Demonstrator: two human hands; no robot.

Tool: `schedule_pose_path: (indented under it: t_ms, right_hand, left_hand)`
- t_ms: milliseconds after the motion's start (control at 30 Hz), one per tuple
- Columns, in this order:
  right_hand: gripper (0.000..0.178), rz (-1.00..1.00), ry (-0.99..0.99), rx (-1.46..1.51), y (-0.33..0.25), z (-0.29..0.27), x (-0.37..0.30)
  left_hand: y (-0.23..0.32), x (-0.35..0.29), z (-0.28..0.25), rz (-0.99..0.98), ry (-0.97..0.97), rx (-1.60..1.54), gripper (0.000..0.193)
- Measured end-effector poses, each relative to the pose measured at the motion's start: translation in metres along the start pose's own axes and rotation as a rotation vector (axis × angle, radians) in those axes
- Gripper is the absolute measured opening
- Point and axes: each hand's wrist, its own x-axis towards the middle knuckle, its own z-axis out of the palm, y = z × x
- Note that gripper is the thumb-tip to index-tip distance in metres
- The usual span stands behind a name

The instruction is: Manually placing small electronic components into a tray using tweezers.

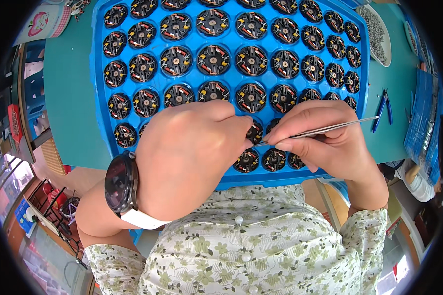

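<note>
My right hand [325, 135] grips a pair of metal tweezers [362, 121] like a pen. Their tips reach in beside the fingers of my left hand [192, 142], at a black round component [254, 132] in the tray. That left hand is curled, back upward, with its fingertips pinched together at the part. Whatever is between them is hidden. Round black parts with red and yellow pieces and thin wires, such as this one [251, 98], fill rows of a blue plastic tray [99, 83]. In the nearest row, several parts [274, 159] look barer.
The tray lies on a green table [71, 108]. Right of it are blue-handled cutters [382, 110] and a white bowl [386, 46] full of small grey pieces. Stacked blue trays [421, 128] stand at the far right. A printed cloth or bag [42, 22] is at the far left corner.
</note>
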Motion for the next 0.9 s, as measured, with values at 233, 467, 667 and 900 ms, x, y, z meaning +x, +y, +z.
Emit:
schedule_pose_path:
  t_ms: [233,467,667,900]
  right_hand:
    - [0.013,-0.32,-0.002,-0.401,0.001,0.009,-0.004]
    - [0.024,-0.739,0.114,-1.003,0.006,0.04,-0.031]
    - [0.026,-0.392,0.099,-0.489,0.004,0.02,-0.031]
    - [0.028,-0.454,0.093,-0.55,0.013,0.03,-0.03]
  left_hand:
    - [-0.003,-0.002,0.0,0.054,0.006,0.042,0.029]
    - [-0.005,0.001,0.003,0.071,0.064,-0.027,0.029]
    - [-0.009,-0.004,0.006,0.064,0.065,-0.022,0.028]
    - [-0.011,-0.004,0.005,0.073,0.059,-0.029,0.028]
